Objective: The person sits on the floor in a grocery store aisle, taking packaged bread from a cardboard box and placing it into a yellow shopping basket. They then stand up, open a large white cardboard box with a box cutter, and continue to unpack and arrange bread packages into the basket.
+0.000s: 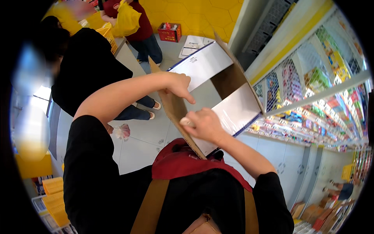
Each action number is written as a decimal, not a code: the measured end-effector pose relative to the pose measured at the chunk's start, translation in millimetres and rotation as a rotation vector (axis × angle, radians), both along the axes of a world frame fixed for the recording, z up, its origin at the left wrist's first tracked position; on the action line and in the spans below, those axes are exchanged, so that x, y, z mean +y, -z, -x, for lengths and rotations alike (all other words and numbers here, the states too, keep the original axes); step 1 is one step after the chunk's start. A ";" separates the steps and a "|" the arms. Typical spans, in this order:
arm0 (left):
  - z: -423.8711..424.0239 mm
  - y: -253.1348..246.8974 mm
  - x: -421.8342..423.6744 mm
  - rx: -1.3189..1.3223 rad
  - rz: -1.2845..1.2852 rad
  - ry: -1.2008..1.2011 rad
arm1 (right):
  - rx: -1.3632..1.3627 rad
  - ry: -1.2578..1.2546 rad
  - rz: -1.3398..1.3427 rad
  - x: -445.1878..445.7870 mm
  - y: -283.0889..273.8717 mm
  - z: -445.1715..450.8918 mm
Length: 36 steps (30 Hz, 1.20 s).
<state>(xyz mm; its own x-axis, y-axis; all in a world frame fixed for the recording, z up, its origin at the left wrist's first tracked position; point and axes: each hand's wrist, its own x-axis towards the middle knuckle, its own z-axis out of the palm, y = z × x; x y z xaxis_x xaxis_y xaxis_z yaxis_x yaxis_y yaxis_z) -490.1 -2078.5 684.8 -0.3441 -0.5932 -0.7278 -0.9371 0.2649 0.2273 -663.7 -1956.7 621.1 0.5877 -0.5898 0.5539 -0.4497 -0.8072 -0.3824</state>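
Note:
A cardboard carton [175, 109] with brown walls and white, printed panels is tilted in front of my body. Its near corner is against my red apron [198, 169]. My left hand [178, 84] holds the carton's left side, thumb spread over the opening. My right hand [204, 124] is closed in a fist beside the near left wall, blurred by movement. From the fist sticks out a small pale, rounded object [187, 121], too blurred to name. Between the white panels a grey surface shows; whether it is the floor cannot be told.
A person in black [90, 70] stands close on my left by a counter. Behind it, another person holds a yellow bag [127, 20]. A red box [169, 32] and flattened white cartons [192, 45] lie on the floor ahead. Stocked shelves [315, 96] line the right.

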 end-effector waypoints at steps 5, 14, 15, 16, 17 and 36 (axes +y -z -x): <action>-24.5 107.3 -56.7 -0.337 0.220 -0.434 | -0.306 -0.410 0.144 -46.1 -27.0 -15.1; -181.8 163.5 -184.4 0.268 -0.049 -0.738 | -0.522 -0.271 0.086 -345.1 33.0 -32.4; -200.4 149.8 -204.9 0.599 -0.098 -0.708 | -0.402 -0.108 0.090 -400.6 38.0 -30.8; -212.7 144.0 -229.6 0.602 -0.128 -0.720 | -0.393 0.018 0.090 -460.4 55.0 -33.9; -221.4 138.3 -256.8 0.609 -0.162 -0.721 | -0.320 0.139 0.145 -519.2 67.4 -33.6; -231.8 326.6 -790.4 1.073 0.509 -1.212 | -0.411 1.017 -0.160 -1160.0 304.8 28.3</action>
